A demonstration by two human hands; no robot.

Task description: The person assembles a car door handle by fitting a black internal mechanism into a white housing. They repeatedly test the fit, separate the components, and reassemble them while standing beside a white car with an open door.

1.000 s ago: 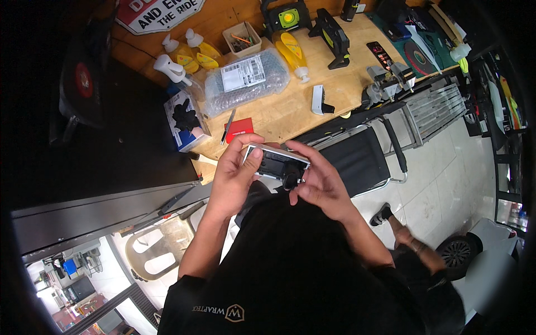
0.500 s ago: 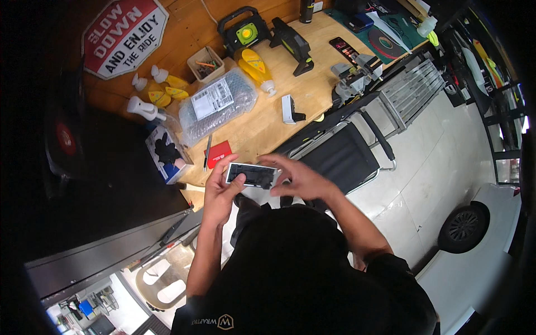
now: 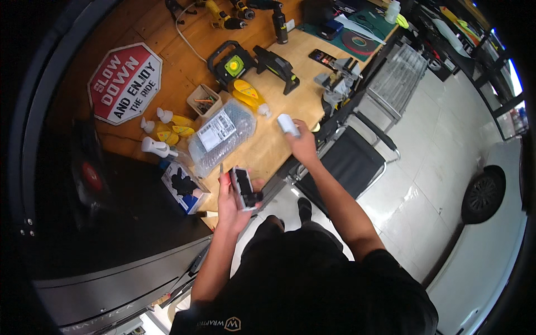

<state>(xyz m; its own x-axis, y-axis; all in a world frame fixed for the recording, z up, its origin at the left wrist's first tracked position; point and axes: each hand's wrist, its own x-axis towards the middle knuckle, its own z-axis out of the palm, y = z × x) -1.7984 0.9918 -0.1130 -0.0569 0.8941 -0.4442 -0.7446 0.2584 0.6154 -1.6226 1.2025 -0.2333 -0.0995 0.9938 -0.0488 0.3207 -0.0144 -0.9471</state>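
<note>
Black, slab-like device (image 3: 243, 188) — rigid, probably slick — gripped edgewise by left hand (image 3: 233, 202); right hand (image 3: 303, 146) closed around a light white roll (image 3: 288, 124).

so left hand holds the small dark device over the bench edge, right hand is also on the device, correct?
Not quite. The left hand does hold the small dark device at the bench edge, but the right hand is off it, reaching out over the wooden bench onto a small white object. The head view shows this.
</note>
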